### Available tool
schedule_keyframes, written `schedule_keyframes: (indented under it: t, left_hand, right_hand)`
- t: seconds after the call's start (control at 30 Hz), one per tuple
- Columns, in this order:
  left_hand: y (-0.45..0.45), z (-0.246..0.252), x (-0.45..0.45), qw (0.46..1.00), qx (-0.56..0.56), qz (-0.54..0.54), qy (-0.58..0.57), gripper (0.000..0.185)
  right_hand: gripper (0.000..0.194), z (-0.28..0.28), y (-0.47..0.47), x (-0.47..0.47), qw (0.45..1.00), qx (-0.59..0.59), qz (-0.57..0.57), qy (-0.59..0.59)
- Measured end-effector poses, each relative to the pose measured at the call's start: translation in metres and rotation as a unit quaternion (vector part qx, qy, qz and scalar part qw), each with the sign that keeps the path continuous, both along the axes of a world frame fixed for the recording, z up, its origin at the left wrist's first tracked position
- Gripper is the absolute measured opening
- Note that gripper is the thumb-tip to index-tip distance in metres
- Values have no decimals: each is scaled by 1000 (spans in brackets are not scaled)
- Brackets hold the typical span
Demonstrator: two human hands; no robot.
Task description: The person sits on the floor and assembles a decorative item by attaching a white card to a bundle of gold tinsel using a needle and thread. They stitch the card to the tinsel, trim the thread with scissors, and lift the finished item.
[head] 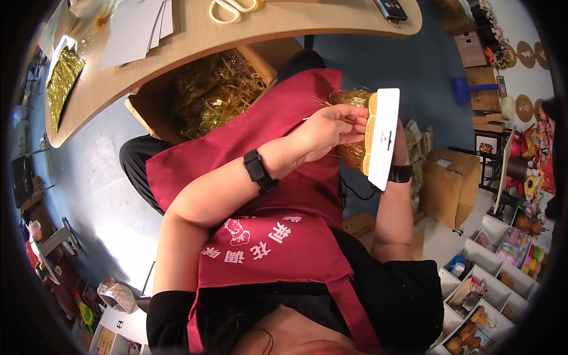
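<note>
A white header card (385, 138) with a slot and small print is held up on the right, over the edge of my lap. Gold tinsel fringe (353, 163) hangs from the card's left side, below a braided yellow band (369, 133). The fingers of my left hand (339, 126) are closed on the fringe, close to that band. My right hand (400, 148) supports the card from behind; the card hides most of its fingers. Both wrists wear black straps. A dark red apron (284, 177) covers my lap.
On the wooden table (284, 20) lie cream-handled scissors (230, 9), a phone (391, 9), white cards (133, 33) and another carded gold fringe (64, 84). Under it, a cardboard box (146, 111) holds loose gold tinsel (217, 97). A carton (450, 186) and white compartment shelves (486, 266) stand right.
</note>
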State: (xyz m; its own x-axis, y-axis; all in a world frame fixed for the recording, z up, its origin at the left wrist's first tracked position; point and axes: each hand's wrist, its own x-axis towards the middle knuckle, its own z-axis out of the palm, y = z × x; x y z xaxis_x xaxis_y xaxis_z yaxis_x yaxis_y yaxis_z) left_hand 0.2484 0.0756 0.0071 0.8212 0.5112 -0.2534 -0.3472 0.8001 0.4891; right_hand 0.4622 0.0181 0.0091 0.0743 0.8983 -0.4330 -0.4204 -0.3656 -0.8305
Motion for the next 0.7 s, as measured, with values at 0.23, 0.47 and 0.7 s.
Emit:
schedule_keyframes:
  t: [0.23,0.47,0.7]
  left_hand:
    - [1,25,25,998,-41,6,-45,42]
    - [4,42,37,998,-46,6,-51,40]
    - [7,38,38,999,20,22,25,23]
  right_hand:
    - [57,-11,-27,29,982,27,-133,-128]
    - [55,-33,-27,36,939,125,-238,-212]
    - [53,-2,-30,11,954,140,-217,-151]
